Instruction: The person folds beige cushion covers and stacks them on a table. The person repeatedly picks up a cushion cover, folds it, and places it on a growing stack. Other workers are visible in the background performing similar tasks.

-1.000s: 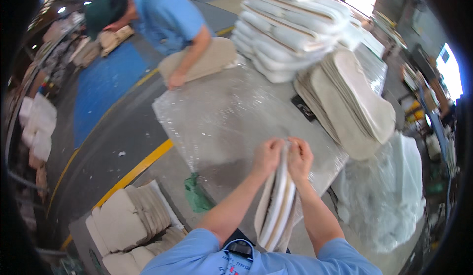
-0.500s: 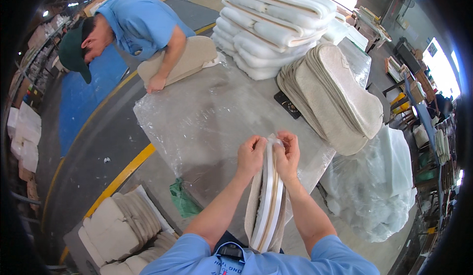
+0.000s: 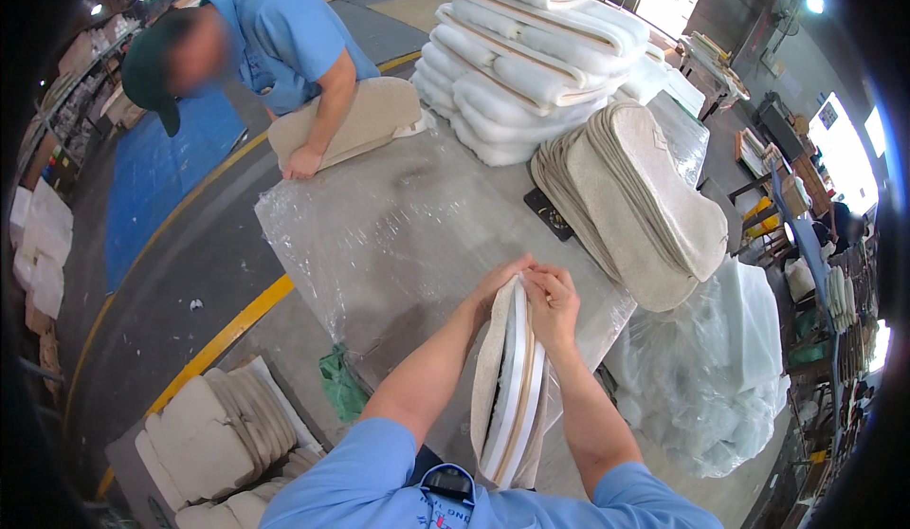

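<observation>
A beige fabric cushion cover (image 3: 488, 363) stands on edge between my forearms, its opening facing up. Layered white and tan padding (image 3: 519, 392) shows inside, with a gap along the left side of the cover. At the far end of the cover, my left hand (image 3: 502, 281) is closed on the cover's corner, its fingertips partly hidden. Beside it and touching it, my right hand (image 3: 553, 303) pinches the same corner from the right. The cover's lower end is close to my body.
The table (image 3: 379, 235) is wrapped in clear plastic. On it are stacked beige covers (image 3: 654, 207), folded white wadding (image 3: 531, 64) and a black flat item (image 3: 548, 214). Across it, a co-worker (image 3: 294, 45) leans over a beige cushion (image 3: 370, 117). Bagged wadding (image 3: 706, 368) and beige cushions (image 3: 209, 434) flank me.
My left hand has moved right and forward to meet my right hand at the corner. The cover's left side now bows farther out from the padding.
</observation>
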Tool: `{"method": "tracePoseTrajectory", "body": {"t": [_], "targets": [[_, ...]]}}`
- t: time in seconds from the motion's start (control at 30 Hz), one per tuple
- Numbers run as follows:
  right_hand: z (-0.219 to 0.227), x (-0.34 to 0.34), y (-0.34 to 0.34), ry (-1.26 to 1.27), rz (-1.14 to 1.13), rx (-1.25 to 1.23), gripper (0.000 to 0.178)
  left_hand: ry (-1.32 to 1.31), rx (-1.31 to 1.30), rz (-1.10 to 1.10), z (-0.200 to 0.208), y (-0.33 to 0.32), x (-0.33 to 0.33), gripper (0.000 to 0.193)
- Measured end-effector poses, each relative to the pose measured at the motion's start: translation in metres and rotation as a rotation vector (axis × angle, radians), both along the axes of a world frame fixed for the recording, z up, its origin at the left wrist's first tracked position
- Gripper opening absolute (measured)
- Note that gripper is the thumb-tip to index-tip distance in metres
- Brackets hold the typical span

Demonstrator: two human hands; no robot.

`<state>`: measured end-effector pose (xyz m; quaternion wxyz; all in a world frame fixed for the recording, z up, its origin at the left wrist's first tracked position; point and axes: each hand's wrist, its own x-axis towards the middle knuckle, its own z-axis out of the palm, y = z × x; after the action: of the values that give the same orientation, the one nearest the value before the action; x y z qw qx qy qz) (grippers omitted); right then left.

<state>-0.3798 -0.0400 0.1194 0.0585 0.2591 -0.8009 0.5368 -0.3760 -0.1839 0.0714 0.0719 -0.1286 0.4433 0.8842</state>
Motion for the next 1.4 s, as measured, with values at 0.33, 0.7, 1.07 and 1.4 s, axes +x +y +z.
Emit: {"method": "tracePoseTrajectory", "body": {"t": [0.33,0.7,1.07,1.4], "targets": [[0.083,0.096,0.023,0.032,0.452,-0.188,0.019,0.102,0.017,-0.133,-0.021,-0.009,-0.002,0.058],[0.023,-0.024,0.000,0.079,-0.007,-0.010,0.010,0.299,-0.055,0.313,0.002,0.039,0.022,0.046],[0.008,-0.017,-0.001,0.036,0.080,-0.241,0.031,0.131,-0.031,0.607,-0.007,0.038,0.021,0.032],[0.010,-0.019,0.001,0.053,-0.056,-0.213,0.006,0.064,-0.305,0.665,0.002,0.035,0.012,0.031]]}}
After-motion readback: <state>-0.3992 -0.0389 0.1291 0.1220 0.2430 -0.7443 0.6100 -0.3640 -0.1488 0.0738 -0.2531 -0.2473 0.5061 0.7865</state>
